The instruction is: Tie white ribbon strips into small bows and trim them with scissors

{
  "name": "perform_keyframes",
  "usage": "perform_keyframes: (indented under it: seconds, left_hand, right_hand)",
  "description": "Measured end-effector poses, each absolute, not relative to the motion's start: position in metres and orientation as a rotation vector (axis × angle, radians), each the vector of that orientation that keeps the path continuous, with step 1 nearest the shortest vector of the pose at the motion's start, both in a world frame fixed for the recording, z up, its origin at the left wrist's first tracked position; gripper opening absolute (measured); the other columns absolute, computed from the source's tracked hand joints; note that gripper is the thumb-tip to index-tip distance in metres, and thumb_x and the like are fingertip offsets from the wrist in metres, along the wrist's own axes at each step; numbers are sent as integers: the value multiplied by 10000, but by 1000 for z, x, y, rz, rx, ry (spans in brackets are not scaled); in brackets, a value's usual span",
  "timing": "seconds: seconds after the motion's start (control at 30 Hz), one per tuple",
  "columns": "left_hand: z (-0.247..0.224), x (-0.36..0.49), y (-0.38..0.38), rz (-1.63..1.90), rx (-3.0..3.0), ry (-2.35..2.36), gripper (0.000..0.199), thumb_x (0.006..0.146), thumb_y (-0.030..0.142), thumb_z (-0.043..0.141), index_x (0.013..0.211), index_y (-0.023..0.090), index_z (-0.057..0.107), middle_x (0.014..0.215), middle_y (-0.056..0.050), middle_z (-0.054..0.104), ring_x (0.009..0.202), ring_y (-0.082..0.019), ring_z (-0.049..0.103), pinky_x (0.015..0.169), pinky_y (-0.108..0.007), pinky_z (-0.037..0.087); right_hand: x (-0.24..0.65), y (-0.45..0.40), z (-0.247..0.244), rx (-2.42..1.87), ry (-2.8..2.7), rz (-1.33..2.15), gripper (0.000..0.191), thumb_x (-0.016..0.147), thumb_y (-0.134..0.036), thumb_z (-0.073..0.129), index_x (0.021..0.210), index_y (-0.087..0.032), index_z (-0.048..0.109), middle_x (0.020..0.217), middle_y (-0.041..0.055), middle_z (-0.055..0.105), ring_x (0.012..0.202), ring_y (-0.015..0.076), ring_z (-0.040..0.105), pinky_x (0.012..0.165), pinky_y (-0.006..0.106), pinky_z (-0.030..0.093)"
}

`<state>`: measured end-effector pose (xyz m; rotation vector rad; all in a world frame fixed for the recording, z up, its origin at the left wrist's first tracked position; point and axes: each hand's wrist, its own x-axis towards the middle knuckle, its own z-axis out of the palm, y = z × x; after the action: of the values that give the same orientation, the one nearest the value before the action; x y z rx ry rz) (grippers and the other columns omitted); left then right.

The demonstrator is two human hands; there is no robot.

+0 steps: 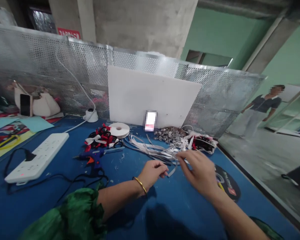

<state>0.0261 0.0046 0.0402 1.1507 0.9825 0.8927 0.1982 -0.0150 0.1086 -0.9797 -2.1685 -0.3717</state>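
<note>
Over the blue table, my left hand is closed, thumb and fingers curled together at the near end of a short grey ribbon strip; what it pinches is too small to make out. My right hand reaches over the near right end of the loose grey and white ribbons. Its index finger and thumb are apart, and the other fingers are partly hidden. Behind it lies a pile of small silver-grey ribbon pieces. A black round spool sits right of my right wrist, partly covered by it.
A blue glue gun, red and black bows, a white ribbon roll and a white power strip lie leftward. A lit phone stands before a white board. A person stands beyond the table.
</note>
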Motion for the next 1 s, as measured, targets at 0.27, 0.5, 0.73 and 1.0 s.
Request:
perform_keyframes:
  seconds: [0.27, 0.5, 0.73, 1.0]
  left_hand:
    - [2, 39, -6, 804, 1038, 980, 289, 729, 407, 634, 674, 124, 617, 587, -6, 593, 517, -72, 497, 539, -215, 358]
    - [-6, 41, -2, 831, 1010, 955, 329, 754, 452, 626, 684, 131, 607, 591, 0, 584, 507, -66, 493, 542, -215, 382]
    - [-5, 42, -2, 871, 986, 984, 359, 783, 468, 593, 644, 137, 585, 559, 1, 559, 490, -74, 491, 520, -215, 392]
    - [4, 38, -2, 917, 999, 986, 341, 823, 428, 535, 659, 136, 595, 573, -13, 567, 487, -84, 483, 498, -216, 382]
  right_hand:
    - [213, -7, -3, -1248, -2407, -15, 189, 948, -216, 469, 811, -189, 597, 737, 26, 645, 703, 169, 587, 752, 315, 391]
    - [204, 6, -4, -1242, -2429, -65, 159, 921, -185, 480, 835, -186, 614, 788, 44, 663, 752, 188, 586, 777, 317, 379]
    - [164, 58, 4, -1489, -2348, -75, 165, 886, -336, 558, 917, -214, 666, 896, 54, 670, 791, 203, 601, 713, 305, 383]
    - [137, 78, -8, -1525, -2329, -72, 155, 889, -202, 480, 826, -175, 619, 869, 88, 650, 816, 209, 587, 720, 312, 381]
